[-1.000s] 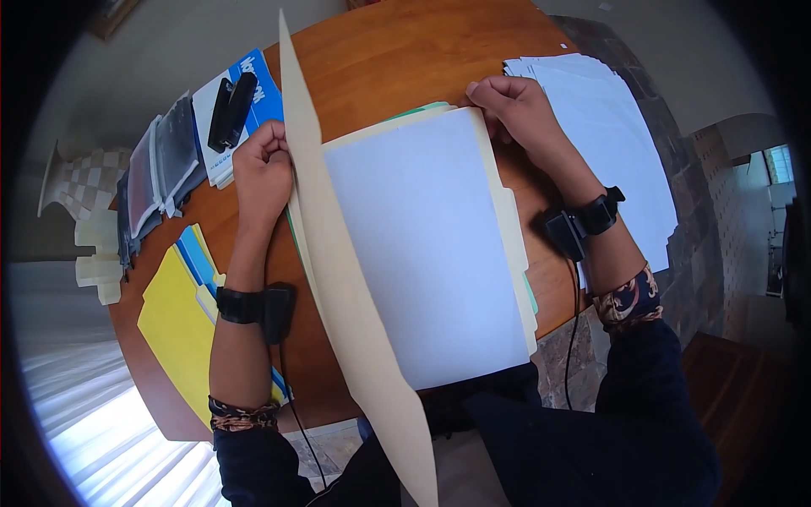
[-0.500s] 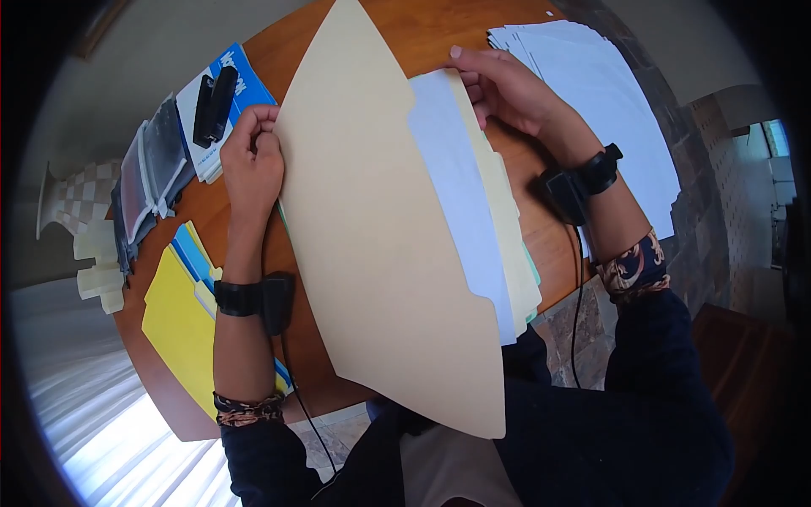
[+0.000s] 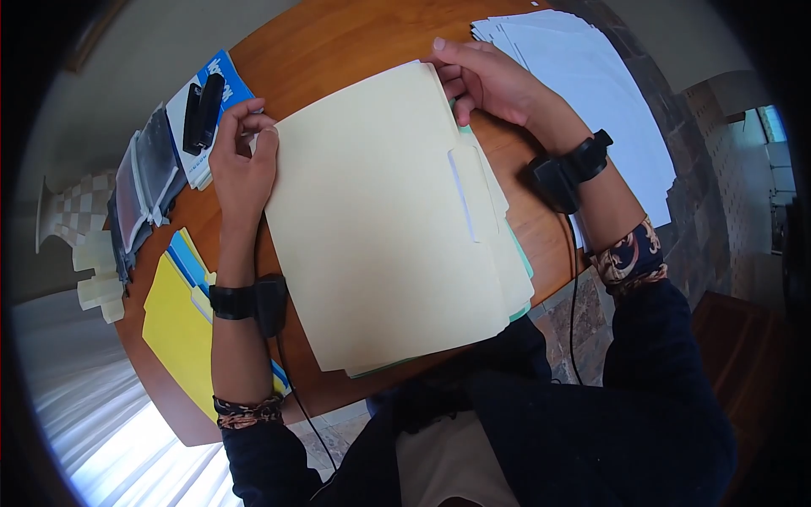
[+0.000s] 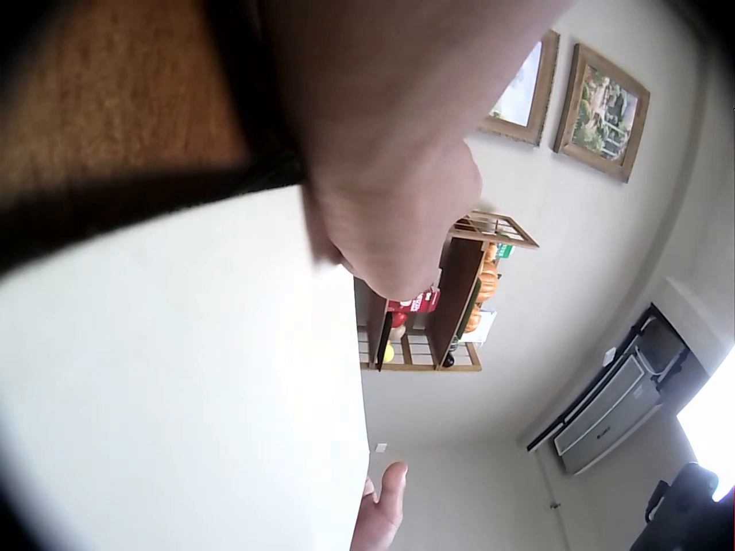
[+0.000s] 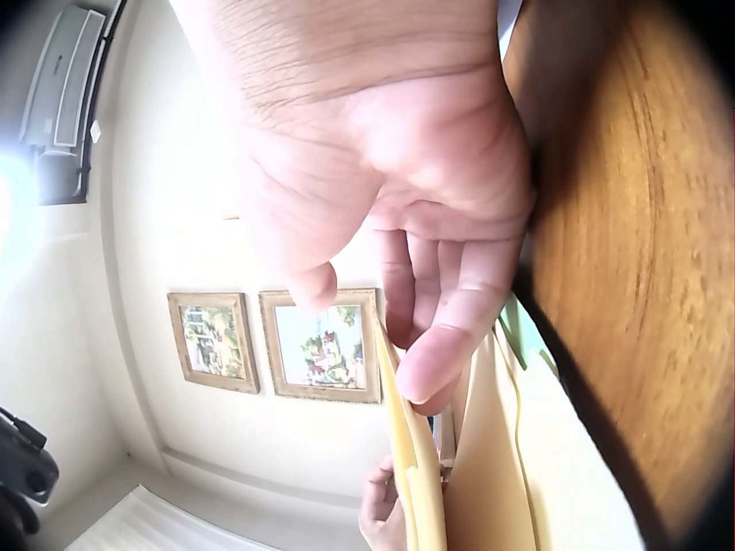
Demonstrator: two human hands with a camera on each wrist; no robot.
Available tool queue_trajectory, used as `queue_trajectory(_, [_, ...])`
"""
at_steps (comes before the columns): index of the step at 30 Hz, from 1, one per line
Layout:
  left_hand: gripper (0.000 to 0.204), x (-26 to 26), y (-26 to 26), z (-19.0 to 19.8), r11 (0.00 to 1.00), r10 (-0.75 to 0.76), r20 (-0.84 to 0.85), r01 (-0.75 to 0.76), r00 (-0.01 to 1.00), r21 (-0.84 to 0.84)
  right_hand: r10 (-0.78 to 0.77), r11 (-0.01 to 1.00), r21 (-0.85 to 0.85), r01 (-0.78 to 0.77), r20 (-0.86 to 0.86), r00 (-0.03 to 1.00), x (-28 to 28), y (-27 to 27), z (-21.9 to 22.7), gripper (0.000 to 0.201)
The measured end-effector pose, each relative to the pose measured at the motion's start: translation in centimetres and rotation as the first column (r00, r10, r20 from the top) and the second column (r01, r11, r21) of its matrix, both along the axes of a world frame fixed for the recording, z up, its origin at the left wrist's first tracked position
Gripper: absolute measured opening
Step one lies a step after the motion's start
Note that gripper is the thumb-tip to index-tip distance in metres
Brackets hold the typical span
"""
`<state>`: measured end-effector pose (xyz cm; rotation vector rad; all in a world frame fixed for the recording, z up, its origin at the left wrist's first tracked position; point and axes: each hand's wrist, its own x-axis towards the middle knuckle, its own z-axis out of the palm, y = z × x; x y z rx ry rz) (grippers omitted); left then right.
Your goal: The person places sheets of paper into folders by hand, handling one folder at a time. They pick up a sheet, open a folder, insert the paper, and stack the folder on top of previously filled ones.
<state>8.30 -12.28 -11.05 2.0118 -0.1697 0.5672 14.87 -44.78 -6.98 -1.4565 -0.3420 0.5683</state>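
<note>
The step in hand looks like closing the cream folder [image 3: 380, 220] atop a stack [image 3: 516, 283] on the worktop [image 3: 338, 38]. The right hand [image 3: 494, 86] has a loose, wide grip at its far corner; whether the left hand [image 3: 242, 165] pinches it, I cannot tell. Next likely calls for squaring edges.

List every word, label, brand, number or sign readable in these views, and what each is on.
"NOTEBOOK", slightly blurred: on the notebook under the stapler.
Small blue print on that notebook: too small to read.
White lettering on the red package: too blurred to read.
Mark on the air conditioner: too small to read.
Cream folder: no writing visible.
</note>
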Motion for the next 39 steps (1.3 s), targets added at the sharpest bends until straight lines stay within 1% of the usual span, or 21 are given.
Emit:
queue_trajectory(3, [0.031, 0.1, 0.1, -0.1, 1.0, 0.001, 0.001, -0.001, 1.0, 0.009, 0.036, 0.999, -0.012, -0.036, 0.011, 0.999, -0.2, 0.0, 0.1, 0.052])
queue_trajectory(5, [0.032, 0.1, 0.1, -0.1, 1.0, -0.005, -0.001, 0.005, 1.0, 0.015, 0.057, 0.997, -0.049, -0.055, 0.031, 0.998, -0.3, 0.0, 0.1, 0.042])
queue_trajectory(6, [0.032, 0.1, 0.2, -0.2, 1.0, -0.011, -0.002, 0.011, 1.0, 0.022, 0.057, 0.997, -0.049, -0.056, 0.029, 0.998, -0.3, 0.0, 0.1, 0.042])
queue_trajectory(8, [0.032, 0.1, 0.2, -0.2, 1.0, -0.008, -0.008, 0.008, 1.0, 0.021, 0.055, 0.996, -0.079, -0.052, 0.034, 0.998, -0.3, 0.0, 0.1, 0.03])
queue_trajectory(9, [0.031, 0.1, 0.2, -0.1, 1.0, -0.005, -0.011, 0.005, 1.0, 0.019, 0.055, 0.996, -0.079, -0.052, 0.033, 0.998, -0.2, 0.0, 0.0, 0.03])
queue_trajectory(11, [0.031, 0.1, 0.2, -0.1, 1.0, 0.006, -0.01, -0.006, 1.0, 0.027, 0.061, 0.995, -0.087, -0.056, 0.049, 0.997, -0.1, -0.1, -0.2, 0.023])
queue_trajectory(13, [0.031, 0.1, 0.1, -0.1, 0.999, 0.016, -0.008, -0.015, 1.0, 0.036, 0.053, 0.995, -0.085, -0.049, 0.05, 0.997, 0.0, -0.1, -0.4, 0.022])
queue_trajectory(18, [0.03, 0.3, 0.2, -0.1, 0.999, 0.018, 0.004, -0.018, 1.0, -0.041, 0.044, 0.997, -0.06, -0.041, 0.045, 0.998, 0.6, -0.4, -0.8, 0.019])
queue_trajectory(20, [0.03, 0.3, 0.3, -0.1, 0.997, 0.017, -0.001, -0.017, 1.0, -0.069, 0.022, 1.0, 0.01, -0.022, -0.021, 1.0, 0.6, -0.6, -1.0, 0.018])
queue_trajectory(24, [0.028, 0.3, 0.2, -0.1, 0.99, -0.017, -0.024, 0.013, 1.0, -0.137, 0.009, 0.998, 0.066, -0.007, -0.029, 1.0, 0.5, -0.6, -0.9, 0.016])
queue_trajectory(25, [0.028, 0.2, 0.3, -0.1, 0.99, -0.014, -0.016, 0.011, 1.0, -0.139, 0.006, 0.996, 0.087, -0.002, -0.041, 0.999, 0.4, -0.5, -0.8, 0.016])
queue_trajectory(27, [0.028, 0.1, 0.4, 0.0, 0.999, 0.026, -0.091, -0.029, 0.996, -0.036, 0.011, 0.994, 0.111, -0.005, -0.059, 0.998, 0.5, -0.6, -0.8, 0.014])
queue_trajectory(28, [0.028, 0.2, 0.5, -0.1, 0.999, 0.035, -0.082, -0.038, 0.996, -0.037, 0.021, 0.994, 0.111, -0.015, -0.05, 0.999, 0.4, -0.7, -0.9, 0.014])
queue_trajectory(30, [0.026, 0.0, 0.6, 0.1, 0.999, 0.005, -0.166, -0.011, 0.986, -0.036, -0.023, 0.993, 0.117, 0.032, -0.084, 0.996, 0.3, -0.5, -0.8, 0.013])
queue_trajectory(31, [0.026, -0.1, 0.4, 0.2, 0.998, -0.022, -0.131, 0.013, 0.991, -0.063, 0.001, 0.992, 0.126, 0.008, -0.075, 0.997, 0.1, -0.5, -0.4, 0.013])
queue_trajectory(32, [0.026, -0.1, 0.4, 0.2, 0.998, -0.002, -0.126, -0.005, 0.992, -0.056, 0.02, 0.991, 0.133, -0.011, -0.069, 0.997, 0.1, -0.4, -0.4, 0.013])
queue_trajectory(34, [0.028, 0.1, 0.2, -0.2, 0.998, -0.006, -0.044, 0.004, 0.999, -0.056, -0.009, 0.993, 0.115, 0.019, -0.09, 0.996, 0.2, -0.5, -0.6, 0.013])
queue_trajectory(35, [0.028, -0.1, -0.1, 0.3, 0.998, -0.001, -0.073, -0.004, 0.997, -0.066, -0.015, 0.994, 0.107, 0.025, -0.095, 0.995, 0.2, -0.5, -0.5, 0.014])
queue_trajectory(39, [0.029, -0.3, -0.3, 0.6, 0.998, 0.001, -0.06, -0.005, 0.998, -0.064, -0.024, 0.996, 0.083, 0.032, -0.095, 0.995, -0.1, -0.2, 0.0, 0.014])
